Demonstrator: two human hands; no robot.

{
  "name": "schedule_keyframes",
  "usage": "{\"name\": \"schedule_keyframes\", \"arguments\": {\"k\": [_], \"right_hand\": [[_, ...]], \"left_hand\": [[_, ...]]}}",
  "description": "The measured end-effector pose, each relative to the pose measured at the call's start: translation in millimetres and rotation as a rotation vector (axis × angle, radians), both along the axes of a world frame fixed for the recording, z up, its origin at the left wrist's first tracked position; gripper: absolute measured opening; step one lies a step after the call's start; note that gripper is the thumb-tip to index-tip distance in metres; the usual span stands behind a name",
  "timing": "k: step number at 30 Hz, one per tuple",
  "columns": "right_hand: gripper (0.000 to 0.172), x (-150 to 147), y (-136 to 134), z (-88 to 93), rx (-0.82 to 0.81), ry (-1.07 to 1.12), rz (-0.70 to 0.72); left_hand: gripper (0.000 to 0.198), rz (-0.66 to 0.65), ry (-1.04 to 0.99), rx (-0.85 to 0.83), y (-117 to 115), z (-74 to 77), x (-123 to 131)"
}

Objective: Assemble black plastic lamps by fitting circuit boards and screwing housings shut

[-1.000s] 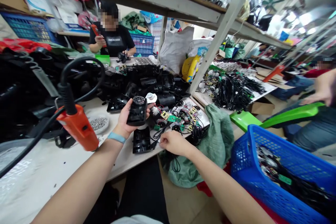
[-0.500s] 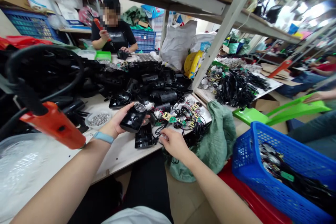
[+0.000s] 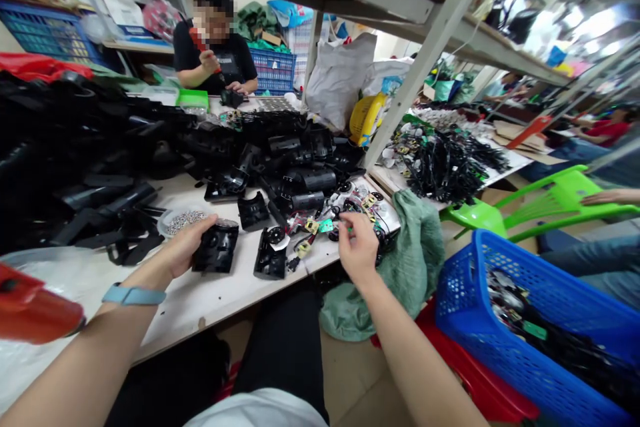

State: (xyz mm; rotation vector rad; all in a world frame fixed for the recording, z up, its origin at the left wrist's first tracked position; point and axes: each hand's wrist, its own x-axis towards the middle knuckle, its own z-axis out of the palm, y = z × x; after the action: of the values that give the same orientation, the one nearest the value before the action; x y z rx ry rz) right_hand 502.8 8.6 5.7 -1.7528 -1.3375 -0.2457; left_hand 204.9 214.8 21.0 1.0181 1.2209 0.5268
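My left hand grips a black plastic housing and holds it down on the white table, beside a small dish of screws. My right hand is closed in a pinch over a tangle of wired green circuit boards near the table's right edge; what it pinches is too small to name. Between the hands lie two more black housing parts, one with wires at its side and another further back.
A heap of black plastic parts covers the table's left and back. An orange power screwdriver hangs at the lower left. A blue basket of wired boards and a green chair stand right. A person works opposite.
My left hand has lowered the black housing from mid-air to the table, leftward. My right hand moved up and right onto the circuit boards. The orange screwdriver swung down to the left.
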Motion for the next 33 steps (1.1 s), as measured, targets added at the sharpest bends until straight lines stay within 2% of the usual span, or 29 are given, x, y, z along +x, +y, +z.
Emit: {"name": "schedule_keyframes", "arguments": {"k": [3,7,10,13,15,17,21,24,27,29,33], "right_hand": [[0.037,29.5,18.4,19.1,-0.099,-0.082,0.127],[0.028,54.6,44.6,33.4,-0.261,-0.123,0.304],[0.023,61.2,53.9,37.4,-0.3,-0.09,0.31],[0.02,61.7,58.9,41.4,-0.27,-0.018,0.265],[0.019,61.1,64.1,45.6,-0.223,0.049,0.236],[0.017,60.8,71.6,51.1,-0.177,0.127,0.228],[0.013,61.8,87.3,64.1,-0.108,0.261,0.264],[0.011,64.0,92.9,71.4,-0.084,0.324,0.295],[0.01,68.7,91.2,73.5,-0.073,0.377,0.313],[0.009,72.8,87.1,72.5,-0.071,0.419,0.324],[0.013,79.3,76.2,68.4,-0.101,0.519,0.385]], "left_hand": [[0.033,-0.147,0.163,0.26,1.5,-2.7,-2.3],[0.033,-0.194,0.407,0.569,1.2,-3.9,6.1],[0.04,-0.172,0.461,0.72,-12.9,-3.7,19.9],[0.042,-0.161,0.445,1.083,-34.2,-0.3,43.7],[0.039,-0.207,0.368,1.22,-45.9,2.5,65.0],[0.04,-0.315,0.309,1.241,-53.2,3.7,88.1],[0.057,-0.575,0.358,1.245,-54.1,0.2,126.5],[0.059,-0.714,0.356,1.241,-43.5,-0.7,138.6],[0.054,-0.836,0.347,1.239,-30.0,2.2,139.2],[0.058,-0.86,0.379,1.26,-25.9,3.3,138.9],[0.064,-0.797,0.478,1.358,-34.5,-1.3,145.0]]}}
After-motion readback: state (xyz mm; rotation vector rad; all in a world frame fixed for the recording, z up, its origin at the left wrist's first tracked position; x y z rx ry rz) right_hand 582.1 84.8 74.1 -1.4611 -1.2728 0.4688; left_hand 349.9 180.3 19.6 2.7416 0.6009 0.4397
